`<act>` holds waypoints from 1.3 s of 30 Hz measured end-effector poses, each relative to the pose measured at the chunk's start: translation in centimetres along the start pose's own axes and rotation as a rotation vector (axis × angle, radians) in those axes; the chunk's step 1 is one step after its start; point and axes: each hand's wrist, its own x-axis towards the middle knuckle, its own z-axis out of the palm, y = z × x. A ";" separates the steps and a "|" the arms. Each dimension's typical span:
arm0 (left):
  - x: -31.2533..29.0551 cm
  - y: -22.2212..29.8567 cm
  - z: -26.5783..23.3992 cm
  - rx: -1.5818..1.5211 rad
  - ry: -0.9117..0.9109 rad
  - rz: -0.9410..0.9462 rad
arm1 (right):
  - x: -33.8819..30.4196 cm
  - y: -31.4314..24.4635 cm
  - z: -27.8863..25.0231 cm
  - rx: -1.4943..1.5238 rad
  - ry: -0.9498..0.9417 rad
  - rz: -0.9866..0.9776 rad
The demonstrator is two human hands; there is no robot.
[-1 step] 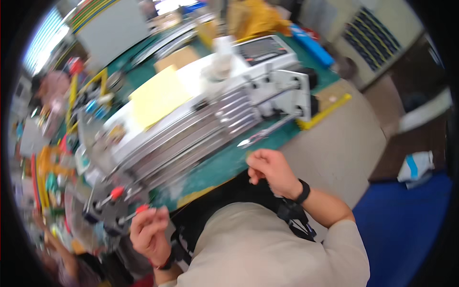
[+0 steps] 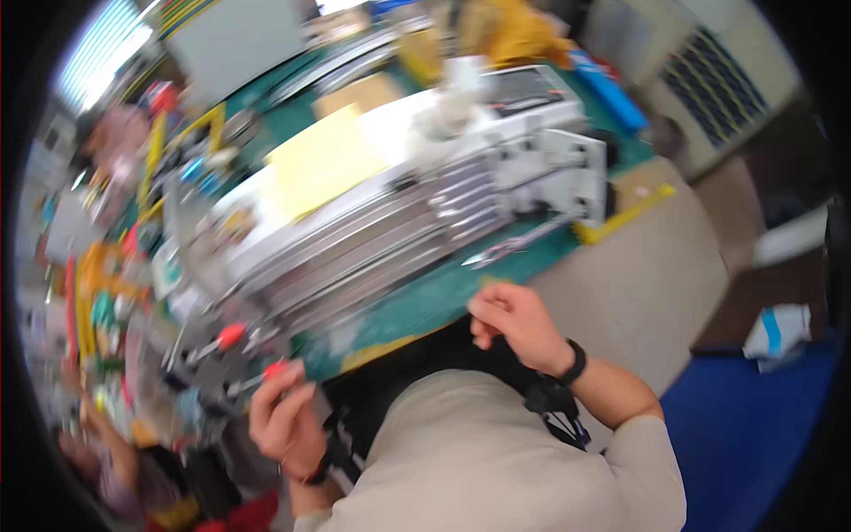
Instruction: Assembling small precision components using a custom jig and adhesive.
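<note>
A long white machine point(image 2: 394, 135) with metal rails along its front lies across the green bench. My left hand point(image 2: 291, 430) is beside a red knob point(image 2: 277, 369) at the machine's near left end; its fingers are bent and apart, and blur hides whether they touch the knob. A second red knob point(image 2: 232, 335) sits just beyond. My right hand point(image 2: 523, 330) is over the bench's front edge, its fingers curled in and the thumb against them. Whatever it may hold is hidden. The nearest thing to it is a slim metal pointed tool point(image 2: 510, 248), lying apart from it.
A yellow sheet point(image 2: 324, 164) and a clear container point(image 2: 443, 115) rest on the machine. Plates point(image 2: 576, 177) stand at its right end, by a yellow strip point(image 2: 625, 217). Clutter fills the far left, where another person's arm point(image 2: 111, 439) shows. A white packet point(image 2: 777, 334) lies right.
The whole view has shifted, so the bench and machine appear farther right. Both hands sit slightly farther right in the picture, and the left fingers look more spread.
</note>
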 end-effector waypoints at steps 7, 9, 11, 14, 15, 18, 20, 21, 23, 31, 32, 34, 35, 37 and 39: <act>1.6 -3.4 0.2 0.309 -0.001 -0.085 | -1.1 0.2 7.3 -0.396 -0.340 -0.193; 1.9 -3.7 -0.7 0.234 -0.065 -0.089 | -0.6 -0.4 9.8 -0.454 -0.376 -0.238; 2.0 -4.1 -1.2 0.229 -0.043 -0.088 | 0.0 -0.9 12.0 -0.683 -0.318 -0.559; 2.1 -4.8 -1.8 0.198 -0.070 -0.082 | 2.1 -1.2 16.3 -0.788 -0.244 -0.844; 2.0 -4.9 -2.1 0.200 -0.084 -0.083 | 2.9 -1.0 17.5 -0.880 -0.216 -0.981; 2.3 -5.1 -2.5 0.153 -0.102 -0.070 | 4.7 0.8 20.1 -0.898 -0.221 -0.932; 2.5 -5.2 -3.1 0.112 -0.104 -0.066 | 5.6 2.0 20.7 -0.905 -0.227 -0.874; 2.5 -5.3 -3.4 0.065 -0.107 -0.065 | 5.8 2.3 20.9 -0.908 -0.242 -0.821; 2.9 -5.2 -3.8 0.014 -0.110 -0.068 | 5.6 2.7 21.0 -0.866 -0.220 -0.844; 5.1 -3.7 -3.1 0.098 -0.215 0.055 | 4.1 7.5 15.9 -0.754 -0.293 -1.005; 5.4 -3.2 -2.8 0.095 -0.223 0.059 | 4.7 8.2 15.7 -0.388 -0.282 -0.544; 6.2 -2.2 -2.0 0.287 -0.313 0.044 | 6.9 8.4 14.6 0.132 -0.300 0.179; 6.4 -1.8 -1.4 0.283 -0.317 0.049 | 7.9 8.4 14.7 0.135 -0.294 0.176; 6.9 -1.3 -0.3 0.411 -0.380 0.022 | 9.6 8.4 15.7 0.751 -0.395 0.407; 7.1 -1.8 0.5 0.428 -0.412 0.032 | 10.1 7.9 16.1 0.825 -0.466 0.380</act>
